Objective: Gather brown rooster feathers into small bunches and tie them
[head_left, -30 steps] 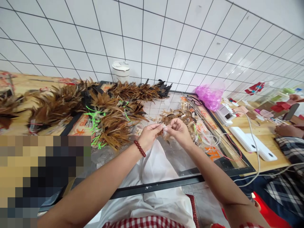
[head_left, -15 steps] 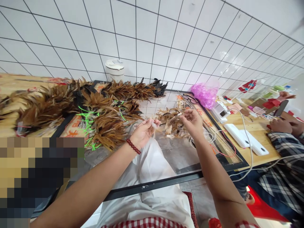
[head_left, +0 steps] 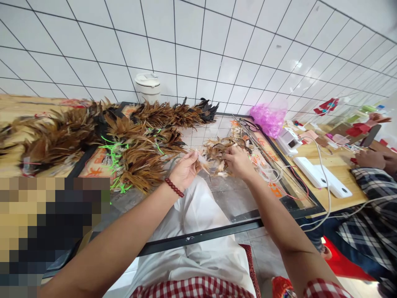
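Observation:
My left hand (head_left: 185, 169), a dark red bead bracelet on its wrist, pinches a small feather (head_left: 204, 161) with a whitish, fluffy part and a brownish end. My right hand (head_left: 238, 162) is at the loose pile of brown and cream feathers (head_left: 217, 145), its fingers drawn together. What lies between those fingertips is hidden. Left of my hands lie bundles of brown feathers (head_left: 139, 171) tied with bright green string (head_left: 113, 151). The glass tabletop (head_left: 217, 203) with a black frame is under the feathers.
A white lidded cup (head_left: 148, 87) stands by the tiled wall. To the right are glasses (head_left: 249, 125), a pink plastic bag (head_left: 269, 119), a white device (head_left: 288, 140), white power banks (head_left: 322, 178) and cables. A co-worker's sleeve (head_left: 374, 184) is at far right. Feather strips (head_left: 58, 140) lie left.
My right hand has come down and left from above the pile, and its fingers have closed. My left hand stays nearly in place, with the feather showing more clearly.

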